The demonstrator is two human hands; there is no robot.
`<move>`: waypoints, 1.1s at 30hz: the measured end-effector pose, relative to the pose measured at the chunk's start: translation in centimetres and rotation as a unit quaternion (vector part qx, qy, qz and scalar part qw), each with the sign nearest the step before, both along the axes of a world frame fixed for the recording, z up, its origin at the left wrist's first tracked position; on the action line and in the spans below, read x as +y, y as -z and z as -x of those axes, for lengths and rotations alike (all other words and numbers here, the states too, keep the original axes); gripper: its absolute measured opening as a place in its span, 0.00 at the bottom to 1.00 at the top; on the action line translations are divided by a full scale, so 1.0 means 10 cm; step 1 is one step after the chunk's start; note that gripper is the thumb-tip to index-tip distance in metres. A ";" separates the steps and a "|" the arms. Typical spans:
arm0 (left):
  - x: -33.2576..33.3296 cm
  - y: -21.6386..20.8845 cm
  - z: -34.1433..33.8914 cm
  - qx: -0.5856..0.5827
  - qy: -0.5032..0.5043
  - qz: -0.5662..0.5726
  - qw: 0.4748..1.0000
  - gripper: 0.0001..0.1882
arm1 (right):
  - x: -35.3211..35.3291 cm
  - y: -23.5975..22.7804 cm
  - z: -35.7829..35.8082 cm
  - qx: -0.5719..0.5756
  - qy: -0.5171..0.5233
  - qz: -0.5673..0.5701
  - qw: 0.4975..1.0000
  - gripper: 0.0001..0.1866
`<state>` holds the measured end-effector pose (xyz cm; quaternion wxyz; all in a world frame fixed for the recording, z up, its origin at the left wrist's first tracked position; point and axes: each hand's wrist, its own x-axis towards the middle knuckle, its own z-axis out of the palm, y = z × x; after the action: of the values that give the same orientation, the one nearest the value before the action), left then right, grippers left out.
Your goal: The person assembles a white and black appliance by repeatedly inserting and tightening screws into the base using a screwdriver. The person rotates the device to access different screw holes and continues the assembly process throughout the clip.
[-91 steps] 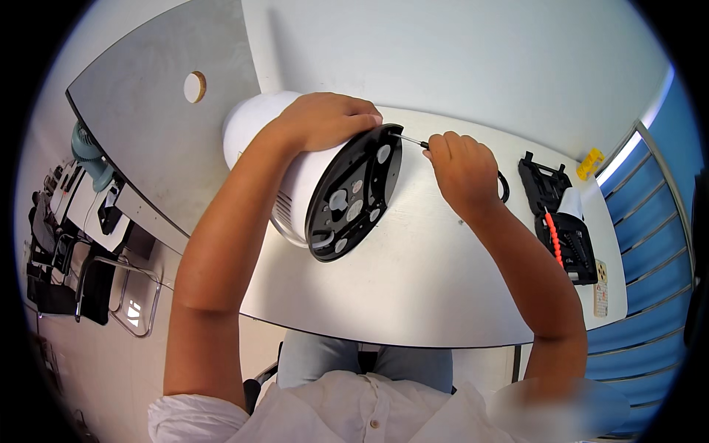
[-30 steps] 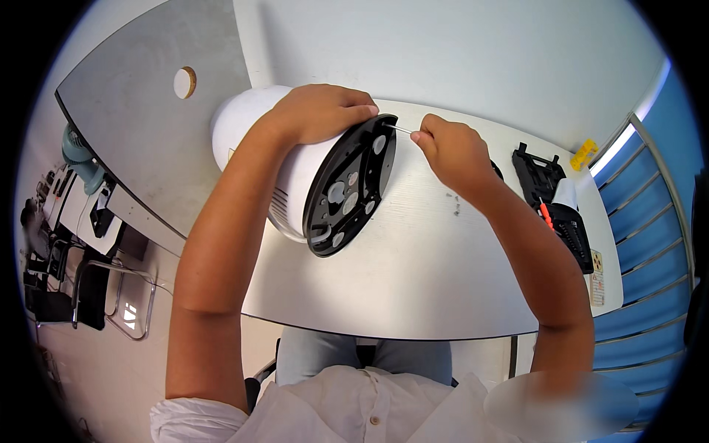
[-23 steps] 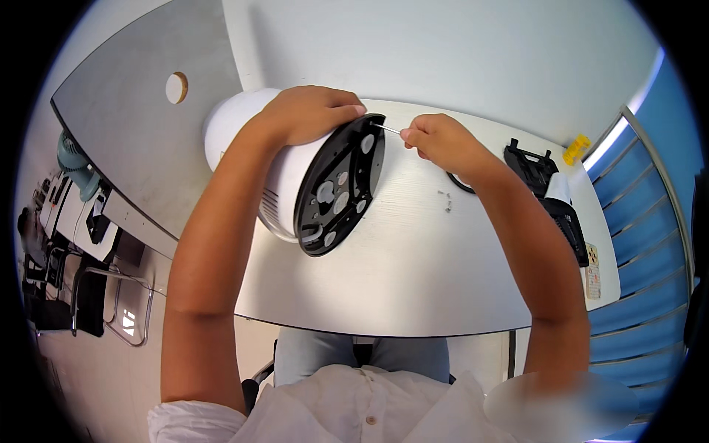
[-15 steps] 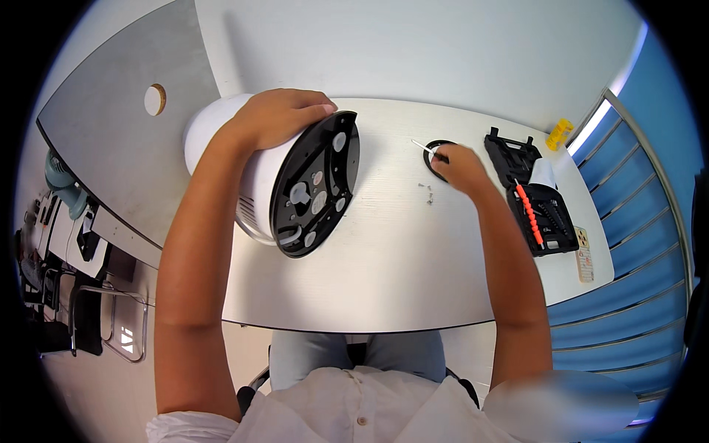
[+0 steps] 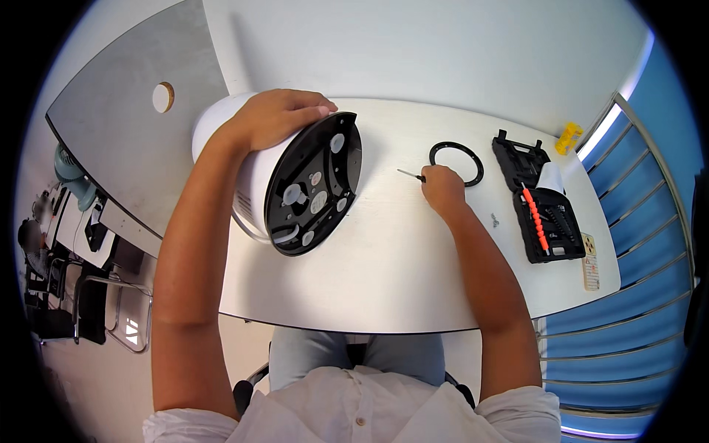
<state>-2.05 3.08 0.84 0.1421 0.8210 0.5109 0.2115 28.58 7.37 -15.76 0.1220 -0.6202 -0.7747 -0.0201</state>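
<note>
A white rounded appliance (image 5: 247, 162) lies tipped on its side, its black base (image 5: 299, 214) with clear suction feet turned toward the right. My left hand (image 5: 284, 118) is wrapped over its upper side, gripping it close to the base's rim. To the right of the appliance, my right hand (image 5: 443, 188) is closed on a screwdriver (image 5: 410, 176), whose thin metal shaft points left toward the base; the handle is mostly hidden in my fingers. Just beyond that hand lies a flat black ring (image 5: 480, 166). Several small screws (image 5: 495, 219) are grouped to the right of my forearm.
An open black tool case (image 5: 550, 221) with an orange flexible shaft (image 5: 535, 214) stands at the right. Near it are a yellow object (image 5: 569, 138) and a pale remote control (image 5: 591, 269). A grey panel (image 5: 125, 111) borders the table's left; metal rails (image 5: 642, 214) run along the right.
My right hand has drawn back from the black ring toward me with the screwdriver, uncovering the ring. The screws now lie farther right. My left hand keeps its place on the appliance.
</note>
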 end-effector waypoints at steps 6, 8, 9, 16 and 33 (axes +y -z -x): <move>0.00 0.00 0.00 -0.019 0.006 0.019 1.000 0.26 | -0.04 0.01 -0.02 0.046 -0.054 -0.009 0.997 0.06; 0.04 0.01 0.02 -0.035 0.013 0.029 0.999 0.25 | -0.06 -0.12 -0.09 0.168 -0.084 0.032 0.982 0.06; 0.03 0.00 0.02 -0.049 0.009 0.039 0.998 0.25 | -0.08 -0.23 -0.11 0.255 -0.092 0.095 0.958 0.06; 0.02 -0.02 0.02 -0.049 0.023 0.055 0.997 0.19 | -0.44 -0.87 0.37 0.521 -0.210 0.113 0.820 0.06; 0.03 -0.01 0.03 -0.004 -0.011 0.042 0.999 0.23 | -0.67 -0.99 1.30 0.556 -0.287 -0.032 0.779 0.05</move>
<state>-2.35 3.43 0.89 0.1758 0.8079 0.5277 0.1949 15.57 0.67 -5.89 0.5512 -0.2684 -0.7134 0.3395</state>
